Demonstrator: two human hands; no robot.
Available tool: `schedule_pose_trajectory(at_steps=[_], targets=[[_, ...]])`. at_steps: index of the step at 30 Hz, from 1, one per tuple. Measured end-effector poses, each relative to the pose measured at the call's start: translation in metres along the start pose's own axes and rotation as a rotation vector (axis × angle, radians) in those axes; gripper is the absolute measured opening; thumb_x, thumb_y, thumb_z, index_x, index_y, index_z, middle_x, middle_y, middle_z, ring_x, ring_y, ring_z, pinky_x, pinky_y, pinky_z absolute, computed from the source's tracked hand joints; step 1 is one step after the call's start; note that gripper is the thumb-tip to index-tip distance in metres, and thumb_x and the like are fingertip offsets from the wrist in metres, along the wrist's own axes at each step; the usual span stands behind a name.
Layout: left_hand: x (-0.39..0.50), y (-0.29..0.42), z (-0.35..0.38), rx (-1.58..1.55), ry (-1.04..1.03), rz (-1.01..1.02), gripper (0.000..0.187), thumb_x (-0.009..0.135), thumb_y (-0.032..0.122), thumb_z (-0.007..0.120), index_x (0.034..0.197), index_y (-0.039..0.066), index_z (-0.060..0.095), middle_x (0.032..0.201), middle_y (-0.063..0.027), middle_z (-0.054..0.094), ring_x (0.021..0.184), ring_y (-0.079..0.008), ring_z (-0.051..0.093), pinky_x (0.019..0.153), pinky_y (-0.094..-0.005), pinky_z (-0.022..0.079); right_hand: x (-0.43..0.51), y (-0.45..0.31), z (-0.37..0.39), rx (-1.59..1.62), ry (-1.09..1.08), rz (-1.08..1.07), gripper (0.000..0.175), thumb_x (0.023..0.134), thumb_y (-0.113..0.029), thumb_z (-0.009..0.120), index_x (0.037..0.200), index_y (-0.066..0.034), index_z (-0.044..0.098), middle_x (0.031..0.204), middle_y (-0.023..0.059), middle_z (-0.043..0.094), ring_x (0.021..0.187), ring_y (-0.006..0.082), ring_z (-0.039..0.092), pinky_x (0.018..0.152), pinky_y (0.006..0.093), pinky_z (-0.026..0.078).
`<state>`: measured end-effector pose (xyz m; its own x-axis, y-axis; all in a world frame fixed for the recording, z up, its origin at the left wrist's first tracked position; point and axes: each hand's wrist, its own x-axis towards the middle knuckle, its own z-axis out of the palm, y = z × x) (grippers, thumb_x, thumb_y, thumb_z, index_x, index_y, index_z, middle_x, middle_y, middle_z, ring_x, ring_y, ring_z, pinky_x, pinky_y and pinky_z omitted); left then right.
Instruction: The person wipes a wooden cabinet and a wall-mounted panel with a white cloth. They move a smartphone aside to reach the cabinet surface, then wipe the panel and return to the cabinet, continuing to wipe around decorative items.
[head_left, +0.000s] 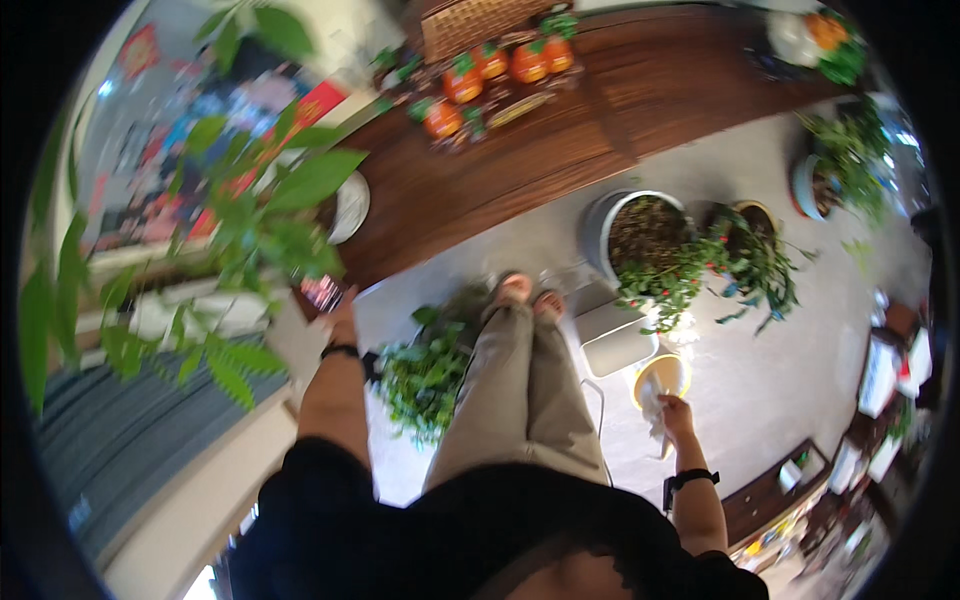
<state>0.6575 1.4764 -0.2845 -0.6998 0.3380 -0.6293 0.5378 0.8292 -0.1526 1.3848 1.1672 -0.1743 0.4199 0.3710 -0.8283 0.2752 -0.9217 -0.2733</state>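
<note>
My right hand (677, 416) grips a crumpled white cloth (654, 405), which hangs down beside and partly over a yellow-rimmed bucket (684, 369). My left hand (339, 321) reaches to the near left corner of a dark wooden table (480, 191). Against its fingers is a small dark object with a bright pinkish face (322, 292), perhaps a phone; blur hides whether the hand holds it or only touches it. Leaves of a tall green plant (300, 187) hang close to that hand. A grey rectangular bin (621, 349) stands on the floor by the bucket.
Orange persimmon-shaped ornaments (463, 81) and a woven basket (480, 28) sit on the table. A large pot of soil (649, 232) and red-berried plants stand on the floor at right. Beside my legs is a leafy plant (424, 375). A low wooden shelf (780, 491) lies at lower right.
</note>
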Motion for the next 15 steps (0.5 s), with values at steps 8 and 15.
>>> schedule_pose_trajectory(at_steps=[8, 15], targets=[[0.052, -0.016, 0.001, -0.513, -0.098, -0.047, 0.084, 0.072, 0.055, 0.073, 0.134, 0.008, 0.042, 0.128, -0.0131, 0.054, 0.117, -0.0329, 0.05, 0.087, -0.0547, 0.046, -0.063, -0.022, 0.021, -0.2, -0.012, 0.114, 0.032, 0.082, -0.009, 0.052, 0.105, -0.0153, 0.073, 0.1, 0.0149, 0.071, 0.089, 0.0281, 0.068, 0.081, 0.0361, 0.053], [0.035, -0.001, -0.015, -0.785, 0.109, -0.258, 0.089, 0.062, 0.054, 0.078, 0.126, 0.004, 0.041, 0.124, -0.0162, 0.054, 0.105, -0.0323, 0.054, 0.073, -0.0523, 0.05, -0.064, -0.092, 0.066, -0.137, -0.122, -0.027, 0.039, 0.08, -0.004, 0.052, 0.114, -0.0138, 0.069, 0.097, 0.0116, 0.07, 0.086, 0.0209, 0.066, 0.081, 0.0335, 0.052]])
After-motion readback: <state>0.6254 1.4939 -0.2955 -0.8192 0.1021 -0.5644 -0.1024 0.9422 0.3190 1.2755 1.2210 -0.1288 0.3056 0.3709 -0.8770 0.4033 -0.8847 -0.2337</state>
